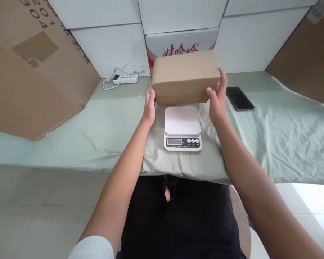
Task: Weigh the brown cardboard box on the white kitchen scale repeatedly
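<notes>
A closed brown cardboard box [186, 70] is held between my two hands, behind the kitchen scale. My left hand [150, 104] grips its left end, thumb up and most fingers hidden by the box. On the right end, my right hand [218, 95] presses with the thumb on the front face and fingers along the side. The box looks slightly tilted, its right end nearer the top of the view. In front of it lies a white digital kitchen scale [182, 124] with a bare platform, a small display and several buttons; the display's reading cannot be made out.
A dark phone [239, 98] lies right of my right hand. A white power strip [125, 78] with a cable sits at the back left. Large cardboard panels [35, 82] flank both sides. White boxes [110, 48] form the back wall. A pale green cloth [118, 133] covers the table.
</notes>
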Tool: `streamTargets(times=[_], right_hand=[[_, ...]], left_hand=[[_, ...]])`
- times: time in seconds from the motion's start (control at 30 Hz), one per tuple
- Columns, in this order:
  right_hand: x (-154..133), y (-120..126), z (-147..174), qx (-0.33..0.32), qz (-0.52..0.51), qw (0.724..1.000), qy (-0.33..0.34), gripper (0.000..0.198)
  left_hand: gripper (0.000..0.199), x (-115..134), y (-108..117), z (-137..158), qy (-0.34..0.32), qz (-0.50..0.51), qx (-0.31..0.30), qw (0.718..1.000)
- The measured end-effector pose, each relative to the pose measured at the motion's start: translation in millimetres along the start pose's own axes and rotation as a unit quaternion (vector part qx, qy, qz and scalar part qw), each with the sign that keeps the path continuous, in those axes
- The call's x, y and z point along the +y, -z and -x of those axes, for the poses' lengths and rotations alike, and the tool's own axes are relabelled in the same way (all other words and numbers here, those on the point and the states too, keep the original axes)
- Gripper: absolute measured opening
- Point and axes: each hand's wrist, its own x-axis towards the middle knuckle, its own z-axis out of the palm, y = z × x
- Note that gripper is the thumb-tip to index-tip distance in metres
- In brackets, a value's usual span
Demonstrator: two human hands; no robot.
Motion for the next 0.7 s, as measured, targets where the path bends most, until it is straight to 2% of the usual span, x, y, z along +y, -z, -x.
streamTargets(times=[0.13,0.27,0.47,0.7], right_hand=[[17,-5,6,-0.022,-0.011,0.999,-0.032,0.100],[28,-6,13,-0.033,-0.009,0.997,-0.064,0.094],[35,-7,17,-0.017,-0.019,0.996,-0.081,0.093],[41,-14,17,0.026,-0.026,0.998,-0.050,0.101]], left_hand=[[0.090,-12,0,5,0.039,-0.011,0.009,0.999],[0.091,-15,4,11,0.084,-0.044,0.009,0.995],[0.089,-12,5,15,0.074,-0.023,0.003,0.997],[0.097,-4,2,21,0.082,-0.042,0.011,0.996]])
